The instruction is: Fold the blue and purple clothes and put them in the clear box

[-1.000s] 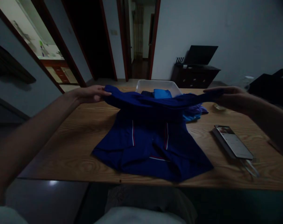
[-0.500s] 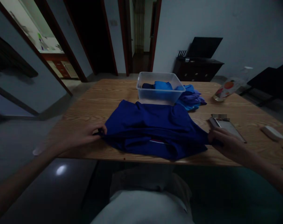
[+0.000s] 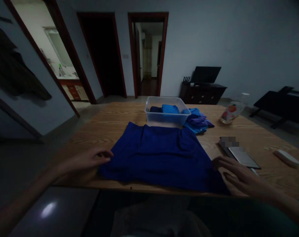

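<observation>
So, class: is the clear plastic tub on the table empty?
No, the tub holds folded blue cloth, seen over its rim and through its clear wall.

Dark blue garment, folded over and spread flat on the wooden table's near edge, slightly wrinkled. Far edge just short of a clear plastic bin; near corners at left and right, each beside a hand.

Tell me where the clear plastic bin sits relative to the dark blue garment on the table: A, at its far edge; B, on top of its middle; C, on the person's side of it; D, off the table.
A: the clear plastic bin stands on the wooden table at the far edge of the dark blue garment.
</observation>
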A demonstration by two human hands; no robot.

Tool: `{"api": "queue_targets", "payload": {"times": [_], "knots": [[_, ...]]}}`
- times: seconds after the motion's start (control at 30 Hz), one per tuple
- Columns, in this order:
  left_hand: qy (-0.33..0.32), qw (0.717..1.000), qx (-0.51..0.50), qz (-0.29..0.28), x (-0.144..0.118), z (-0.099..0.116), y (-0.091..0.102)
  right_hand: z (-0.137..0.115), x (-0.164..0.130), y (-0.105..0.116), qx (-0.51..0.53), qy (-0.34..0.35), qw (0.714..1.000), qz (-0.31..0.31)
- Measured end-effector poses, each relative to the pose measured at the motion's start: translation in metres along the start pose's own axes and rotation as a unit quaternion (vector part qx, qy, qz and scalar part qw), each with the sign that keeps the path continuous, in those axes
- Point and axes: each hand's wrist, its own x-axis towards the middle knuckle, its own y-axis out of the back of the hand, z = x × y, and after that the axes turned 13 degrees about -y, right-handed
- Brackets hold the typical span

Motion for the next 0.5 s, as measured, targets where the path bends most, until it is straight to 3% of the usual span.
{"api": "queue_targets", "payload": {"times": [0.07, 0.13, 0.2, 0.3, 0.4, 0.5], "knots": [[-0.025, 0.999, 0.006, 0.045, 0.042, -0.010, 0.017, 0.004, 0.040, 0.002, -0.026, 0.012, 0.999, 0.016], [-0.050, 0.990, 0.023, 0.128, 0.093, -0.024, 0.030, 0.007, 0.088, 0.000, -0.055, 0.018, 0.995, 0.086], [-0.057, 0.986, 0.026, 0.155, 0.144, -0.039, 0.036, 0.012, 0.135, -0.006, -0.082, 0.037, 0.988, 0.126], [-0.037, 0.985, 0.017, 0.169, 0.202, -0.056, 0.035, 0.025, 0.190, -0.018, -0.097, 0.055, 0.986, 0.121], [-0.023, 0.986, 0.004, 0.165, 0.230, -0.068, 0.032, 0.039, 0.223, -0.026, -0.111, 0.065, 0.986, 0.103], [-0.027, 0.986, -0.013, 0.165, 0.237, -0.074, 0.033, 0.047, 0.239, -0.030, -0.123, 0.065, 0.986, 0.086]]}}
